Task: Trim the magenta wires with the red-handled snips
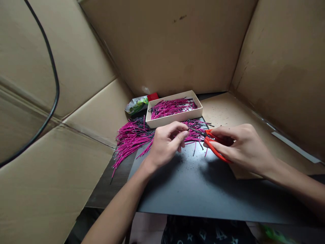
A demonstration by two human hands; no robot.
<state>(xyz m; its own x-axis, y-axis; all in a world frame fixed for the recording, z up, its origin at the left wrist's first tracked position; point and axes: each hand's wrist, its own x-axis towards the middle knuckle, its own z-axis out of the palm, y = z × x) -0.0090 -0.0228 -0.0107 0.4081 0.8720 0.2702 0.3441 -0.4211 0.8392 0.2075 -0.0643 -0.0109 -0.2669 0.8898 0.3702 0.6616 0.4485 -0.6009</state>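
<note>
A: Where are your hands, and what do they hold?

B: Your left hand (166,144) hovers above the flat dark grey sheet (203,189) at the middle of the scene. Its thumb and forefinger pinch a short thin wire piece (188,129), so the end sticks out to the right, free for the tool. Your right hand (240,145) is closed around the orange-handled small snips (213,144), gripping both handles.

A: Which way do those two things point?

B: The snips lie with their long axis running left to right and slightly away from you; the dark tips (196,130) point left, toward the wire end, and meet it or sit just beside it. I cannot tell whether the blades are shut on it. The wire's long axis seems to run roughly left to right too, though most of it is hidden by your fingers.

A: What lies around them?

B: Just beyond your left hand, a loose heap of magenta wire pieces (132,137) spreads to the left, within easy reach. Farther off, a shallow cream cardboard box (177,117) holds more magenta pieces (172,106), laid mostly left to right. Brown cardboard walls (165,44) enclose the space, likely to keep bits from scattering.
</note>
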